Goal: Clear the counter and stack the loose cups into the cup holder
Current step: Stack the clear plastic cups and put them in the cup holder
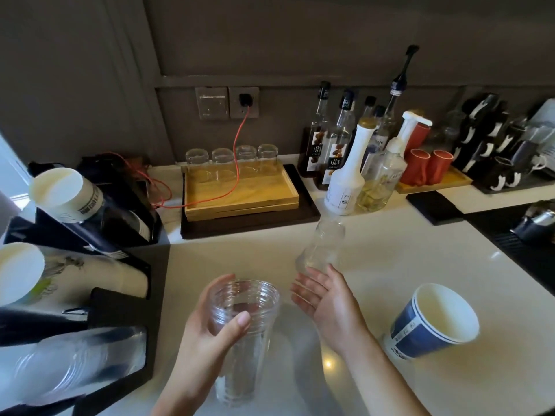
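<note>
Head view: white tabletop [375,253] spreading across scene. Black cup holder [120,310] sitting at left edge, paper and clear cup stacks lying in its slots. Left hand [210,328] wrapping fingers round stack of clear plastic cups [243,325], standing upright near centre. Right hand [327,301] hovering spread, palm open, empty, just right of stack. Blue paper cups [432,322] lying tilted at near right. Another clear cup [324,247] lying just beyond right hand.
</note>
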